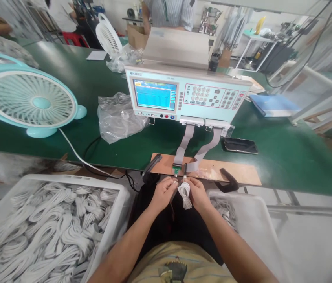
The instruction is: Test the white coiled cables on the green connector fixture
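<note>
right hand (197,192) partly hides the white cable (185,191).

A phone (240,145) and blue folder (274,105) lie on the table (295,165).

Green bench: We look across a glossy worktop (295,161) spread with gear.
Front edge: A wooden board (244,171) lies along it, a black clamp (154,161) at its left end and a second clamp (230,181) toward its right.
Centre: We find a pale instrument (183,94) with a lit blue screen; two grey ribbon cables (185,143) stretch from it to the board.
Left: A turquoise fan (41,103) stands apart from a crumpled clear bag (121,122).
Right: A phone (240,146) lies flat (its screen dark, we note); a blue folder (273,105) rests behind.
Far side: A white fan (109,37) stands near a pale sheet (96,55).
</note>
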The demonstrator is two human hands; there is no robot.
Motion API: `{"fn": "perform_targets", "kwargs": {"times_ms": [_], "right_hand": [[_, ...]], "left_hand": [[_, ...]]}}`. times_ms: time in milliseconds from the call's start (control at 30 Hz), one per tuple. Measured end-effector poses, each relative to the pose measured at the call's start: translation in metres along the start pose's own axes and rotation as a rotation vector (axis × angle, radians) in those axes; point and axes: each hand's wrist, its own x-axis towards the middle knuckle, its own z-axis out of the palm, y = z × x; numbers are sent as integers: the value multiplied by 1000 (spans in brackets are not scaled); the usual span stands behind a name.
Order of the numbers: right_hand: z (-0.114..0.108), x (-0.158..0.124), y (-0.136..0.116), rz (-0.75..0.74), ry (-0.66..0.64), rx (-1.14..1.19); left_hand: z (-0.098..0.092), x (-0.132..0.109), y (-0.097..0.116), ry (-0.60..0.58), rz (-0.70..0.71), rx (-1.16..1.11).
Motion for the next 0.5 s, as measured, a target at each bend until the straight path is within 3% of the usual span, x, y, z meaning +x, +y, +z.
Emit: {"fn": "perform_targets", "kwargs": {"times_ms": [500], "right_hand": [[-6,3,-1,-20,-52,-79]], "left_hand": [[22,2,-18,241,-115,-149]]}}
